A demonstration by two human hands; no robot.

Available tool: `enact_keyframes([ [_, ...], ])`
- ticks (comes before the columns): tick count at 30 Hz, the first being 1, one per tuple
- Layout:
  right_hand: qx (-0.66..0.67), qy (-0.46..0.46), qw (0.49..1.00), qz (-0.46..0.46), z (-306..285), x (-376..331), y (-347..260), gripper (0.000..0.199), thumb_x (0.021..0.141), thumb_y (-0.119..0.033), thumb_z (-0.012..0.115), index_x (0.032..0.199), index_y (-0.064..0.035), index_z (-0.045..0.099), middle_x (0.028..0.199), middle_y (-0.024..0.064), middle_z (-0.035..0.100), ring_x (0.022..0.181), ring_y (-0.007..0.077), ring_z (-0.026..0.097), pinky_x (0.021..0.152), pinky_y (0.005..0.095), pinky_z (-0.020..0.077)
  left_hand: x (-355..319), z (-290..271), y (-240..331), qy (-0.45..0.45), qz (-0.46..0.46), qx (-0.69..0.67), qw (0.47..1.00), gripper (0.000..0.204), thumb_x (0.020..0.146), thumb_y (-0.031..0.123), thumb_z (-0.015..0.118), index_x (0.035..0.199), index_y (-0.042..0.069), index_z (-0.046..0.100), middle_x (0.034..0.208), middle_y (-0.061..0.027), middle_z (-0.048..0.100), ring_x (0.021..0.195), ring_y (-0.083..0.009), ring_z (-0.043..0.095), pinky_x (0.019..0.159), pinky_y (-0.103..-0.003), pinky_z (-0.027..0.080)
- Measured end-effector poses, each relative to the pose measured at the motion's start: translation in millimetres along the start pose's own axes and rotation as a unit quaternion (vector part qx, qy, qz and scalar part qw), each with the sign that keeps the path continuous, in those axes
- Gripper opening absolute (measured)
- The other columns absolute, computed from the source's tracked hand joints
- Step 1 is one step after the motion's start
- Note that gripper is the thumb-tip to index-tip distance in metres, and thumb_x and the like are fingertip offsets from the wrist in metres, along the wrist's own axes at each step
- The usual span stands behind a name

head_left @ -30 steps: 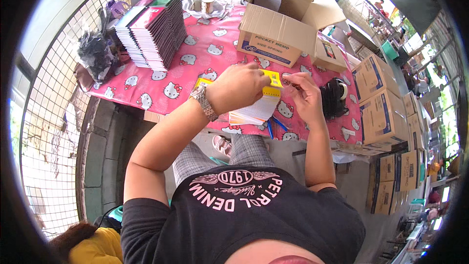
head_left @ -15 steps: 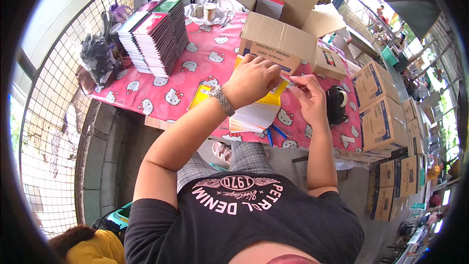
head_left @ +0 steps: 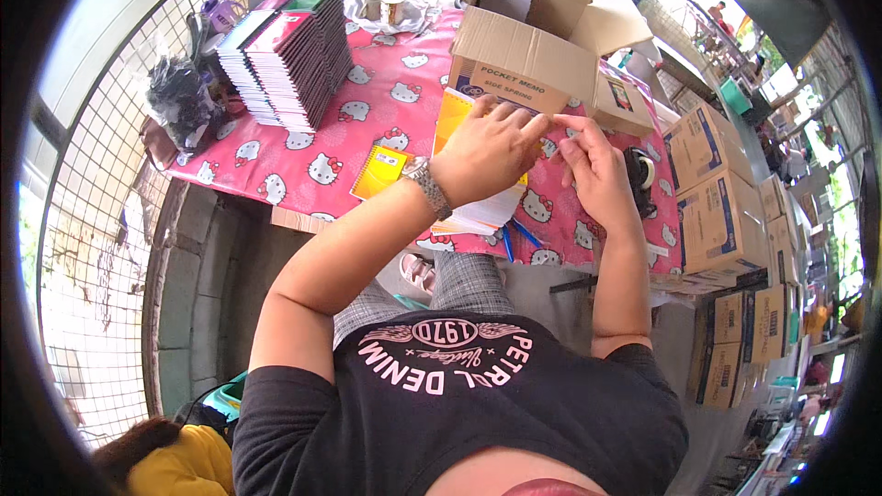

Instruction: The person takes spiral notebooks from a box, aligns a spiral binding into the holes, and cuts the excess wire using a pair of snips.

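A stack of small notebooks (head_left: 480, 217) with yellow and orange covers and white page edges sits at the table's front edge. My left hand (head_left: 489, 149), with a metal watch at the wrist, reaches across the top of it, fingers bent downward and fingertips hidden. Close by on the right, my right hand (head_left: 595, 170) has its thumb and fingers drawn together near the left fingertips. Whatever lies between the fingers is too small or covered to make out. A yellow spiral notebook (head_left: 379, 172) lies left of the stack. Two blue pens (head_left: 508, 244) rest just right of it.
Behind my hands stands a cardboard box (head_left: 514, 60), with a smaller carton (head_left: 622, 106) beside it. A black tape dispenser (head_left: 639, 179) is to the right. Tall notebook stacks (head_left: 285, 69) and a black plastic bag (head_left: 181, 106) occupy the left. More cartons (head_left: 721, 207) are piled beyond the table's right side.
My left hand has shifted slightly right and down over the stack, uncovering more of the yellow cover behind it. My right hand has turned, its fingers now closer to the left ones.
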State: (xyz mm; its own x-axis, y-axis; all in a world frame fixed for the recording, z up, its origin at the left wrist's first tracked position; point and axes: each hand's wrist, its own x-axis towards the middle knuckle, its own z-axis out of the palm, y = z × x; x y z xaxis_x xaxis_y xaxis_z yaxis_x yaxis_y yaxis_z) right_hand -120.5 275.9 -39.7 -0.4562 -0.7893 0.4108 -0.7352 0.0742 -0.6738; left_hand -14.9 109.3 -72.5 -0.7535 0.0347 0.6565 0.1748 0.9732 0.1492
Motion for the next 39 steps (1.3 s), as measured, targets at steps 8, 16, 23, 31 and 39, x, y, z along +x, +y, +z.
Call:
enact_keyframes([
  [8,0.203,-0.03,0.972,0.113,8.6,34.5,35.7,0.024,0.099,-0.014,0.052,0.121,-0.0051,0.054,0.086,0.0112,0.068,0.066,0.0135,0.062,0.062,0.0273,0.0486,-7.5,-11.0,-6.1,-0.019,-0.014,-0.04,0.999,0.02,0.092,0.024,0.059,0.106,0.011,0.054,0.098,-0.0082,0.063,0.104,-0.0278,0.059,0.098,-0.044,0.039],
  [16,-0.275,-0.069,0.958,0.048,155.6,-30.3,294.4,0.036,0.092,-0.032,0.054,0.114,-0.0043,0.06,0.095,0.0133,0.066,0.08,0.022,0.062,0.072,0.0344,0.0481,-1.8,1.5,-11.6,-0.034,-0.034,-0.081,0.996,0.02,0.089,0.029,0.062,0.095,0.01,0.059,0.091,-0.0102,0.063,0.096,-0.0295,0.061,0.094,-0.043,0.04],
  [23,-0.291,-0.107,0.948,0.075,138.9,-23.7,262.0,0.05,0.084,-0.034,0.058,0.121,-0.0009,0.058,0.108,0.0179,0.063,0.097,0.0274,0.059,0.086,0.0383,0.0456,-8.7,9.5,-12.3,-0.043,-0.033,-0.1,0.993,0.023,0.091,0.034,0.06,0.101,0.014,0.061,0.093,-0.0045,0.063,0.104,-0.024,0.059,0.105,-0.057,0.03],
  [31,0.347,0.001,0.931,0.112,49.7,38.9,160.7,0.067,0.075,-0.037,0.063,0.129,0.003,0.055,0.123,0.0231,0.06,0.117,0.0335,0.056,0.101,0.0428,0.0426,-18.9,-2.4,-17.7,-0.036,-0.132,0.001,0.991,0.042,0.085,0.046,0.066,0.114,0.017,0.063,0.114,-0.0073,0.055,0.122,-0.0259,0.046,0.103,-0.078,0.016],
  [39,0.396,-0.289,0.871,0.023,-40.9,56.9,67.8,0.08,0.063,-0.031,0.065,0.13,0.0098,0.052,0.133,0.0294,0.054,0.129,0.0417,0.049,0.11,0.0464,0.039,-12.7,-2.3,-12.6,-0.033,-0.129,-0.013,0.991,0.05,0.073,0.052,0.075,0.11,0.019,0.067,0.105,-0.0044,0.059,0.114,-0.0234,0.051,0.089,-0.049,0.039],
])
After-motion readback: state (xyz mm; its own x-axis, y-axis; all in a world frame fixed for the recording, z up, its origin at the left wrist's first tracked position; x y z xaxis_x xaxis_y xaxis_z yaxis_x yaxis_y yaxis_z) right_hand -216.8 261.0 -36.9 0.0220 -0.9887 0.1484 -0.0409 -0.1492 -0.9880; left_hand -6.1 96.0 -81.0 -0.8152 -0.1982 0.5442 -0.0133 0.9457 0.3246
